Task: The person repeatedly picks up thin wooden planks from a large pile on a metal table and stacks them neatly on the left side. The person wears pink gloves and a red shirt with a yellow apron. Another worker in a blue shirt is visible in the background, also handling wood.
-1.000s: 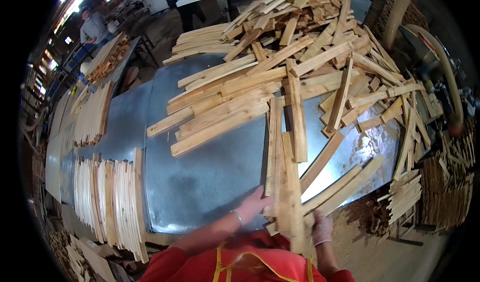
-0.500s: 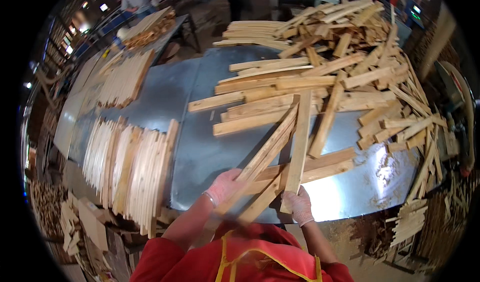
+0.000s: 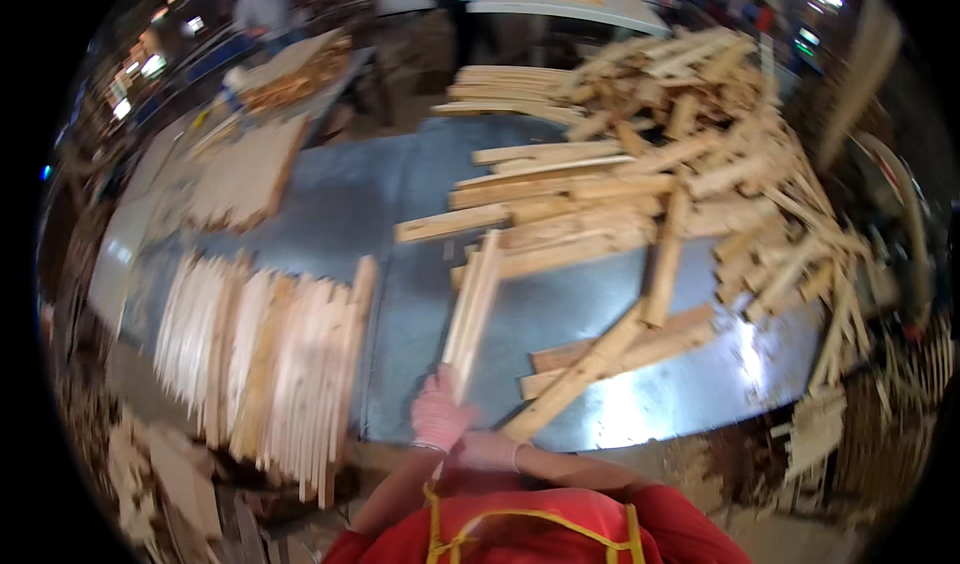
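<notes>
My left hand (image 3: 440, 416), in a thin pinkish glove, is closed around a small bundle of pale wooden slats (image 3: 474, 309) near their lower end. The slats stand out from it, away from me and slightly to the right, held side by side above the metal table. Close against the left hand, by the lower end of the bundle, is my gloved right hand (image 3: 488, 452). Its fingers are blurred and hidden behind the left hand, so their grip does not show. A loose slat (image 3: 580, 374) slants across two others (image 3: 660, 339) lying just right of my hands.
A row of slats (image 3: 265, 354) lies side by side at left on the metal table (image 3: 400, 334), with another stack (image 3: 245, 179) beyond. A large jumbled wood pile (image 3: 690, 94) covers the far right. People work at the back, one in a grey top (image 3: 265, 9).
The slats that each hand held apart are now together in one bundle to the left. My right hand has crossed leftward to meet my left hand. The view has shifted and blurred.
</notes>
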`<state>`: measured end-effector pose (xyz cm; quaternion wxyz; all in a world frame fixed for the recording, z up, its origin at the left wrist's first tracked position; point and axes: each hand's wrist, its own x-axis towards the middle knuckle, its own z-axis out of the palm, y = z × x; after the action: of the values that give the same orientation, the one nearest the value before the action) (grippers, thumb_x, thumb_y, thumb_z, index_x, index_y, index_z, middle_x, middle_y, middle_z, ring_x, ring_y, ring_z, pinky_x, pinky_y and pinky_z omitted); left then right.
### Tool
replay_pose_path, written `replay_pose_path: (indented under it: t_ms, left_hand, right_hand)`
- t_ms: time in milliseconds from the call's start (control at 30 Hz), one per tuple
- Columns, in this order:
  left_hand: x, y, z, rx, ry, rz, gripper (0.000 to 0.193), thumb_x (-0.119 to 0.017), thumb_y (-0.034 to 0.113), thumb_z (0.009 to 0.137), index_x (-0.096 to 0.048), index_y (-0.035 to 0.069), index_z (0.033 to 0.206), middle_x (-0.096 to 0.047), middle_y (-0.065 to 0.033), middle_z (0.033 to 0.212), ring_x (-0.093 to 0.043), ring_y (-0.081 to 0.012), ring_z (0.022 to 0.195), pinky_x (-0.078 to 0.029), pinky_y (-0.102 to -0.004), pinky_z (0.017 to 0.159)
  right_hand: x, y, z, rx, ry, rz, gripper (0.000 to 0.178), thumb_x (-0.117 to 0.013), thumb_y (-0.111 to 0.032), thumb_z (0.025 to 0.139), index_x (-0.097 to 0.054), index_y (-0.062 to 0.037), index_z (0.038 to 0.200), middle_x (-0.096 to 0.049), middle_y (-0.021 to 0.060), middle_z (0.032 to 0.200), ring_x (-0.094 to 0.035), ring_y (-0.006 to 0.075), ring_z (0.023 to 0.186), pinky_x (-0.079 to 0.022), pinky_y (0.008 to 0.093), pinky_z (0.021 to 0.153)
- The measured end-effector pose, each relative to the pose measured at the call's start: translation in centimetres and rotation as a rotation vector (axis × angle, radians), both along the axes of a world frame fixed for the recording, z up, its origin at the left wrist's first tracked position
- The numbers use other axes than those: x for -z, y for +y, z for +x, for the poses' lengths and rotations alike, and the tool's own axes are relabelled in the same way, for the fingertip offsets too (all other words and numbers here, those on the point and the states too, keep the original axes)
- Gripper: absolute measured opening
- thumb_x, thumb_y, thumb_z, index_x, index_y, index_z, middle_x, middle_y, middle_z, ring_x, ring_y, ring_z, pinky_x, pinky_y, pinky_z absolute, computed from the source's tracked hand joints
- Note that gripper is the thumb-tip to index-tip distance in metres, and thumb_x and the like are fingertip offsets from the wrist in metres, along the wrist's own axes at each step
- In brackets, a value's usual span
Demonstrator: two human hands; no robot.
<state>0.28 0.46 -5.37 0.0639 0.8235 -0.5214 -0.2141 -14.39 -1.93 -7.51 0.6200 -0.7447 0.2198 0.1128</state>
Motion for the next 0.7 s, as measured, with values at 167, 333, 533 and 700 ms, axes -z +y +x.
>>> replay_pose_path:
  t_ms: [167,333,533,700]
  left_hand:
    - [0.3,1.1,2.1,-0.086,0.048,-0.34,0.072,-0.082,0.022,0.076,-0.054,0.013,0.142,-0.07,-0.0162,0.119,-0.072,-0.039,0.106,-0.059,-0.0474,0.09]
    - [1.2,4.6,7.8,-0.162,-0.144,-0.189,0.069,-0.077,0.02,0.08,-0.054,0.012,0.144,-0.07,-0.0156,0.123,-0.069,-0.0352,0.115,-0.056,-0.0462,0.098]
    - [8.6,14.5,18.7,-0.262,-0.8,0.084,0.088,-0.077,0.031,0.084,-0.038,0.006,0.159,-0.044,-0.0204,0.16,-0.038,-0.0441,0.149,-0.029,-0.0546,0.124]
    - [6.2,5.7,10.8,-0.126,-0.523,-0.087,0.086,-0.08,0.033,0.078,-0.049,0.006,0.153,-0.046,-0.0198,0.16,-0.042,-0.0414,0.147,-0.031,-0.0552,0.122]
  right_hand:
    - [-0.9,-12.2,-11.3,0.447,-0.257,-1.071,0.036,-0.067,-0.033,0.09,-0.065,-0.0039,0.112,-0.066,0.0194,0.114,-0.064,0.0382,0.112,-0.052,0.0465,0.098]
    - [-3.8,-23.3,-25.4,1.422,0.616,-1.137,0.065,-0.077,-0.037,0.079,-0.057,-0.0022,0.131,-0.067,0.0205,0.116,-0.063,0.0437,0.112,-0.054,0.0486,0.096]
    - [-2.7,-22.3,-27.5,1.433,-0.369,0.14,0.059,-0.066,-0.014,0.089,-0.05,0.0027,0.143,-0.067,0.0172,0.123,-0.068,0.0251,0.115,-0.057,0.0379,0.098]
    - [-7.5,-15.1,-25.8,1.257,-0.66,0.657,0.082,-0.066,-0.003,0.085,-0.035,0.0001,0.16,-0.056,0.0133,0.144,-0.059,0.026,0.132,-0.052,0.0392,0.109]
